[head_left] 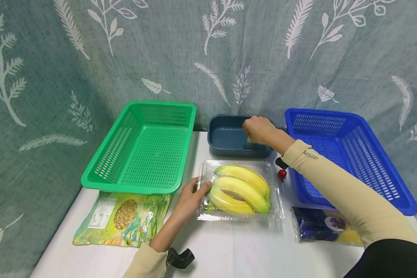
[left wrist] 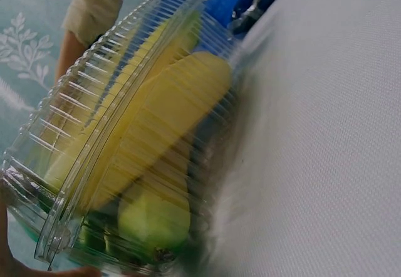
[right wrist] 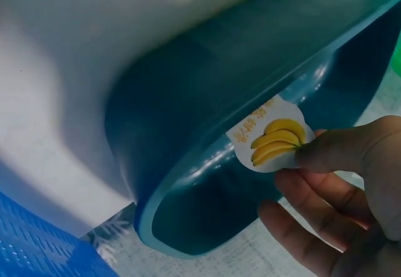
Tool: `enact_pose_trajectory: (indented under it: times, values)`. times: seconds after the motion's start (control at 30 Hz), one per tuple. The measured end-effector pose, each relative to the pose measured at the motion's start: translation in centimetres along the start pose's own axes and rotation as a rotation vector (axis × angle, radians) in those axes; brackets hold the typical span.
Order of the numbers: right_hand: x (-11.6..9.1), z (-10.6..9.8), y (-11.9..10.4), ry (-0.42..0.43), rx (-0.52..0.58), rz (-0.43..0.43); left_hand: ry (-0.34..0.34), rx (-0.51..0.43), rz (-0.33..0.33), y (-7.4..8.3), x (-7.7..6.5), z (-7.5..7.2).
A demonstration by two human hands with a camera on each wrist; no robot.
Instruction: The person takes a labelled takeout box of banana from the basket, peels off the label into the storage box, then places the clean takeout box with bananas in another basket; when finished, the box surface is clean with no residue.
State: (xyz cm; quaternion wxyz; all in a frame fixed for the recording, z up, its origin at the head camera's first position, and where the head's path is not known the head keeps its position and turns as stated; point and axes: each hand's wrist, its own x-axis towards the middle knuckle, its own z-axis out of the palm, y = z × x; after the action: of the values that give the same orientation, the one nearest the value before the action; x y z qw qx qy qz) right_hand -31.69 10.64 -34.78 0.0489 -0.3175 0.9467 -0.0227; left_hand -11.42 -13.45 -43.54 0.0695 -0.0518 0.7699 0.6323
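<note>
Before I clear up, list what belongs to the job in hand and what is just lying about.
Seemingly in the job:
clear box of bananas, held by left hand
banana label, pinched by right hand
dark teal bin at right hand

Apparently just lying about:
green basket
blue basket
yellow-green packet
dark packet
red lollipop

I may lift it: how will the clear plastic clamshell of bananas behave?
The clear plastic clamshell may flex if squeezed, as its ribbed walls look thin. Bananas filling much of it probably add weight. Its glossy surface might be slippery.
</note>
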Motion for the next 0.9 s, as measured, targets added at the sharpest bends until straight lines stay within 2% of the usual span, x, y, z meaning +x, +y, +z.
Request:
enact_pose_trajectory:
  times: [0.23, 0.47, 0.9]
  values:
    - [1.4, 0.9, 0.3, -0.054, -0.056, 0.026, -0.001, -0.019, 0.009, 0.0, -0.3, -0.1]
    - [2.1, 1.5, 0.6, -0.074, -0.055, 0.044, -0.01, -0.023, 0.01, 0.1, -0.3, -0.1]
    - [2.8, 1.9, 1.4, -0.022, -0.026, 0.033, -0.02, -0.062, 0.003, -0.1, -0.1, -0.1]
